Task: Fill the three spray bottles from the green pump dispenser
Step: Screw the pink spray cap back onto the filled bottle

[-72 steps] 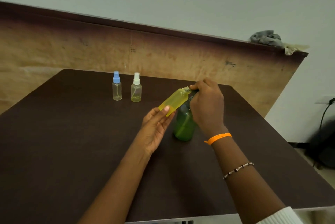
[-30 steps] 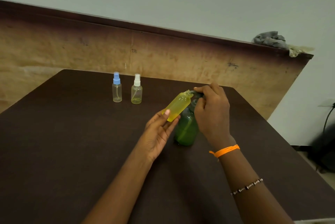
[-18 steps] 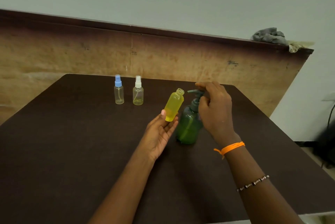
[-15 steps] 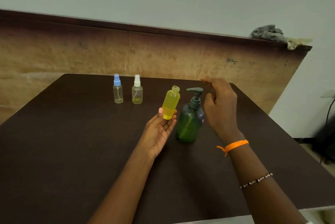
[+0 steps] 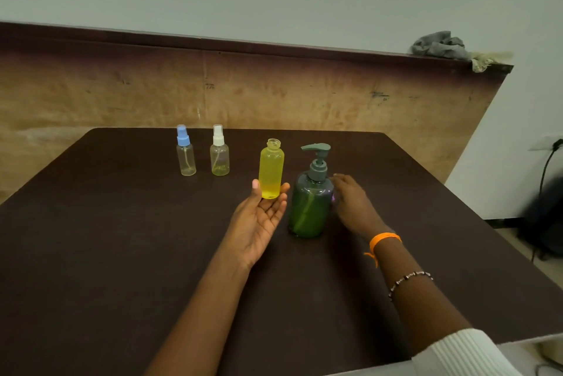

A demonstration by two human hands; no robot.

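An uncapped yellow bottle (image 5: 271, 171) stands upright in my left hand (image 5: 259, 223), pinched at its base between thumb and fingers; liquid fills its lower part. Just right of it the green pump dispenser (image 5: 309, 208) stands on the dark table (image 5: 122, 238). Low beside the dispenser's right side is my right hand (image 5: 355, 205), fingers loosely spread and holding nothing that I can see. A small purple thing (image 5: 334, 197) shows by those fingers; whether they touch it is unclear. Two small clear spray bottles stand at the back: one with a blue cap (image 5: 185, 153), one with a white cap (image 5: 219, 153).
A worn wooden panel (image 5: 274, 92) rises behind the table, with a grey cloth (image 5: 440, 46) on its top right corner. The table's right edge drops to the floor, where a dark bag (image 5: 545, 217) and a cable lie.
My right hand left the pump head and dropped down beside the dispenser. My left hand drew the yellow bottle away from the nozzle and turned it from tilted to upright.
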